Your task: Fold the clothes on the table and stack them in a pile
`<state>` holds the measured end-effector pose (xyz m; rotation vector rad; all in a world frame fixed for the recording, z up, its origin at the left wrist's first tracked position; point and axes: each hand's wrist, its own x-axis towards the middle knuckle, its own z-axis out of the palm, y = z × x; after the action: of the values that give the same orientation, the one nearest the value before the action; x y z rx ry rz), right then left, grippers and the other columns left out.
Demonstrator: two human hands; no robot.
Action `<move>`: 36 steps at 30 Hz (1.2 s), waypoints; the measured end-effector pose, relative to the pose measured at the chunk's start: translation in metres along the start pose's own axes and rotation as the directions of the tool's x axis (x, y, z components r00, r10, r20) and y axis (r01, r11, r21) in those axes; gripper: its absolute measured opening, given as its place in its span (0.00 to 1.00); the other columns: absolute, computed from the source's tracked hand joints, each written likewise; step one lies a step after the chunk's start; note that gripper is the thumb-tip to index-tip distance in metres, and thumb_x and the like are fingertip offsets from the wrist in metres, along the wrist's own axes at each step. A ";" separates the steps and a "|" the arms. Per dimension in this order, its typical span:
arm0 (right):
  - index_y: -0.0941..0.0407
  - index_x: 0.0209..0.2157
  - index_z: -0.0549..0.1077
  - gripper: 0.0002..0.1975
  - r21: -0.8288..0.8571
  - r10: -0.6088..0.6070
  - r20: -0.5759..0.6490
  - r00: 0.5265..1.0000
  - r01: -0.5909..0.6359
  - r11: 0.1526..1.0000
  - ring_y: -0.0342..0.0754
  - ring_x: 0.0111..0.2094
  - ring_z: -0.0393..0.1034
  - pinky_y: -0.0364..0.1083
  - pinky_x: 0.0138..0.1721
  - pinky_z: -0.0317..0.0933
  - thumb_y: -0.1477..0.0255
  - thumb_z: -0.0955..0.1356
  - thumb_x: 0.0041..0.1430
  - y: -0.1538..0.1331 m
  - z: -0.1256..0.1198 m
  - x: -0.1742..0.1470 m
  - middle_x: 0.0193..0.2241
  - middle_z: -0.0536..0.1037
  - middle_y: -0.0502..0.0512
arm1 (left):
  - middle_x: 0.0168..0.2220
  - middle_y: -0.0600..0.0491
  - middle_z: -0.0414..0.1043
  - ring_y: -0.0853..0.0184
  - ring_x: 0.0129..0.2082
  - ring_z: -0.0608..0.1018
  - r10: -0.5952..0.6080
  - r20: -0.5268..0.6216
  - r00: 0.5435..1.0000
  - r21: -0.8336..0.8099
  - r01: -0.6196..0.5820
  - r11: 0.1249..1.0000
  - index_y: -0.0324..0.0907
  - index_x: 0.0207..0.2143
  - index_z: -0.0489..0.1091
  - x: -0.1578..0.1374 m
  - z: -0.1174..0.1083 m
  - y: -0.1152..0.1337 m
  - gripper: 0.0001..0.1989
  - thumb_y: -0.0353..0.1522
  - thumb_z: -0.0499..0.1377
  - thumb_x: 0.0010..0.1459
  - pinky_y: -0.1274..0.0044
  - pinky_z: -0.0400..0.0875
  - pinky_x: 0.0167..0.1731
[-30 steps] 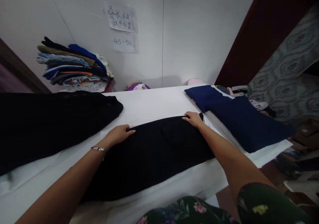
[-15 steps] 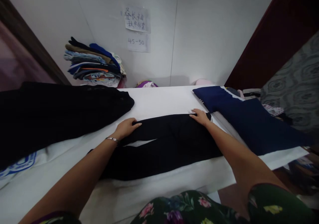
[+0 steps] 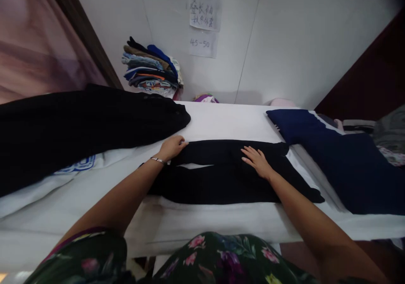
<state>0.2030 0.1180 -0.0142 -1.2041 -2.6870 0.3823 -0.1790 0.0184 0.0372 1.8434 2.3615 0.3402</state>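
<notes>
While my right hand (image 3: 257, 162) lies opened out flat, its fingers slightly spread and holding nothing, my left hand (image 3: 171, 148) bends at the cloth's ten o'clock edge, fingers close together; whether they pinch it I cannot tell. Under both are black trousers (image 3: 218, 185), matt and plain, spread lengthwise just below the middle of my view, toward six, with a narrow pale gap showing between the legs and the wider end toward three. They lie on a bench (image 3: 226, 119) covered in white, creased along my side. Beyond it a pale wall (image 3: 284, 39) rises at twelve, a pink curtain (image 3: 38, 44) hangs at ten, and a dark red panel (image 3: 376, 60) slants between two and three. Counting, I have one pair of trousers under my hands, one larger black garment (image 3: 95, 128) at nine, one navy garment (image 3: 351, 170) just past three, one stack of folded clothes (image 3: 151, 71) between ten and eleven, and two handwritten paper notices (image 3: 205, 12) at twelve, the lower reading 45-50.
</notes>
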 end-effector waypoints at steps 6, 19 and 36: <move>0.45 0.62 0.59 0.24 0.020 0.003 0.000 1.000 -0.003 1.000 0.53 0.67 0.44 0.64 0.64 0.38 0.57 0.55 0.67 0.005 0.005 0.001 0.65 0.56 0.52 | 0.44 0.50 0.72 0.61 0.46 0.71 0.288 0.037 0.957 -0.023 -0.288 0.957 0.45 0.43 0.72 -0.047 -0.010 0.016 0.14 0.42 0.57 0.59 0.73 0.63 0.47; 0.45 0.64 0.56 0.28 -0.004 -0.135 -0.038 0.990 0.135 0.991 0.56 0.67 0.41 0.65 0.63 0.39 0.53 0.56 0.65 -0.040 -0.007 -0.022 0.66 0.53 0.53 | 0.49 0.50 0.72 0.62 0.48 0.72 0.329 0.032 0.944 -0.145 -0.321 0.936 0.44 0.44 0.74 -0.077 0.002 0.018 0.13 0.38 0.56 0.59 0.72 0.64 0.50; 0.50 0.61 0.62 0.28 -0.185 -0.280 -0.129 0.951 0.255 0.949 0.59 0.67 0.42 0.66 0.62 0.41 0.54 0.59 0.64 -0.064 0.012 -0.045 0.66 0.54 0.59 | 0.46 0.49 0.75 0.63 0.39 0.77 -0.202 -0.127 0.971 -0.142 0.184 0.973 0.42 0.46 0.72 -0.130 -0.014 -0.007 0.18 0.42 0.52 0.60 0.73 0.69 0.40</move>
<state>0.1845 0.0417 -0.0087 -0.8451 -2.7376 0.0238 -0.1563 -0.1106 0.0438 1.5645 2.5186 0.6023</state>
